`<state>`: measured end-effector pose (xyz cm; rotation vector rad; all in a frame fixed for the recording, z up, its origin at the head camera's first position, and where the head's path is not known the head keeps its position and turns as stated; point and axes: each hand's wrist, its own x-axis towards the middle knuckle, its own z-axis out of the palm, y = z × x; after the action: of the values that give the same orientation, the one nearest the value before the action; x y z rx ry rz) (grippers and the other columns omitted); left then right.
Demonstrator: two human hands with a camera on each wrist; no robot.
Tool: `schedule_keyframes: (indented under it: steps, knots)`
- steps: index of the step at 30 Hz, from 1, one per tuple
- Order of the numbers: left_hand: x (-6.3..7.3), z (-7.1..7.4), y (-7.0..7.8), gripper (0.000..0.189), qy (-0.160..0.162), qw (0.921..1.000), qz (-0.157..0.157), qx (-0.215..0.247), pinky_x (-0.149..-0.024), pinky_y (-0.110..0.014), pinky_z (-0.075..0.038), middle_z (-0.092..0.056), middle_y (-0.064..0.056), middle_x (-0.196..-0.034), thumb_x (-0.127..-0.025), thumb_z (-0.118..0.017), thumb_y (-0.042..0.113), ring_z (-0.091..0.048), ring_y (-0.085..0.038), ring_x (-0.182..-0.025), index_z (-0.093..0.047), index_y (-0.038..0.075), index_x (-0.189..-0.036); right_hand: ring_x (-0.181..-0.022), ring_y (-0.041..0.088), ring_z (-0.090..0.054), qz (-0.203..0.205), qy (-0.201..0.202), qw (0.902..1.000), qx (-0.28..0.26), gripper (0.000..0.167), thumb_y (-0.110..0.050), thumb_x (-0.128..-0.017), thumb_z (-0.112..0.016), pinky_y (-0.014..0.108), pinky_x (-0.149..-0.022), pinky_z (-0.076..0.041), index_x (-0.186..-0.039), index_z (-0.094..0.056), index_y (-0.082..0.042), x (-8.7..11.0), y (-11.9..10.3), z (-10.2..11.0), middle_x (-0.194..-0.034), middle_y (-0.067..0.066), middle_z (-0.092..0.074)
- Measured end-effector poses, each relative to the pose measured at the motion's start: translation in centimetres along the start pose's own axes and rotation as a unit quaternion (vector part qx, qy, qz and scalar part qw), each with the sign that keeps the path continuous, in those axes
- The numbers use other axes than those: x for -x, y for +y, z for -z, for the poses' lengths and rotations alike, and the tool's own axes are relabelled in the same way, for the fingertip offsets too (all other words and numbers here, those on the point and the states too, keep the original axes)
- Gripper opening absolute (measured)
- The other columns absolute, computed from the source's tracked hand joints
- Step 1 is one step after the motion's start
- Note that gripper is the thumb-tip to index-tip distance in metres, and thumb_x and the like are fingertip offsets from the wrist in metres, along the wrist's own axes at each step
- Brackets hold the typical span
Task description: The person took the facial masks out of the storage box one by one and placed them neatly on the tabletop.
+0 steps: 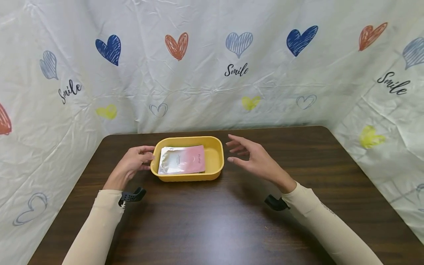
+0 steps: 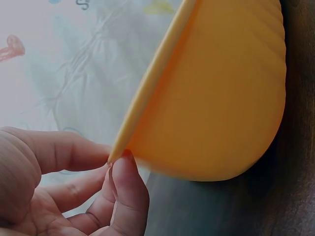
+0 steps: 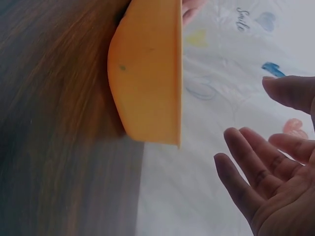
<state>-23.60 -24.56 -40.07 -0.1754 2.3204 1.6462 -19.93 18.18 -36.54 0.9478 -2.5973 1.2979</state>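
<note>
My two arms, in cream sleeves [image 1: 331,228] with a dark strap [image 1: 133,195] at each wrist, slanted inward over the brown bench [image 1: 198,221], which ran broad between them. My left hand [image 1: 133,162] pinched the rim at the left end of the one yellow tray [image 1: 188,177], thumb and fingers meeting on its edge. My right hand [image 1: 254,157] hovered off the other end, fingers wide and thumb spread away, a small gap between their tips and the tray. Inside lay one pink-and-silver packet [image 1: 183,160] on top; whether others were under it I could not tell. It sat toward the left, leaving yellow floor open on the right. Behind the tray was just a narrow band of wood before the far edge, then a white cloth [image 1: 205,73] printed with hearts.
</note>
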Motion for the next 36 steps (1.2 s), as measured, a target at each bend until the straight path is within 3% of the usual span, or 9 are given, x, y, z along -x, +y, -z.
schedule_keyframes:
  steps: [5, 23, 30, 36]
  knots:
    - [0.1, 0.0, -0.1, 0.055, 0.001, 0.9999, 0.005, 0.011, -0.076, -0.031, -0.06, -0.057, -0.017, -0.126, -0.1, -0.059, 0.011, -0.062, -0.022, -0.102, -0.044, 0.004, -0.152, -0.11, 0.026, -0.068, -0.006, -0.012, 0.9994, -0.033, 0.07, -0.011, -0.089, -0.079, 0.047, -0.093, -0.056, -0.151, -0.047, -0.016, -0.9, 0.4, -1.0, -0.133, 0.009, -0.065]
    - [-0.2, 0.2, -0.4, 0.054, 0.002, 0.9998, 0.012, 0.018, -0.078, -0.034, -0.06, -0.058, -0.018, -0.128, -0.099, -0.059, 0.011, -0.06, -0.025, -0.103, -0.045, 0.007, -0.151, -0.117, 0.025, -0.065, -0.04, -0.059, 0.9899, -0.122, 0.061, -0.012, -0.093, -0.073, 0.042, -0.096, -0.055, -0.149, -0.05, -0.018, -4.4, 0.7, -3.2, -0.134, 0.002, -0.064]
    - [0.0, 0.1, -0.4, 0.055, 0.0, 0.9996, 0.014, 0.024, -0.077, -0.033, -0.061, -0.059, -0.017, -0.126, -0.098, -0.059, 0.01, -0.062, -0.024, -0.1, -0.045, 0.008, -0.151, -0.119, 0.026, -0.064, -0.054, -0.078, 0.9843, -0.149, 0.058, -0.017, -0.095, -0.071, 0.035, -0.097, -0.055, -0.149, -0.049, -0.015, -5.8, 1.1, -4.0, -0.134, 0.006, -0.064]
    - [0.1, -0.2, -0.3, 0.055, -0.002, 0.9995, 0.01, 0.029, -0.076, -0.033, -0.061, -0.059, -0.016, -0.123, -0.098, -0.06, 0.01, -0.061, -0.024, -0.1, -0.044, 0.007, -0.151, -0.121, 0.031, -0.062, -0.058, -0.086, 0.9803, -0.168, 0.055, -0.013, -0.097, -0.068, 0.036, -0.098, -0.054, -0.149, -0.049, -0.01, -6.9, 1.1, -4.7, -0.136, 0.013, -0.063]
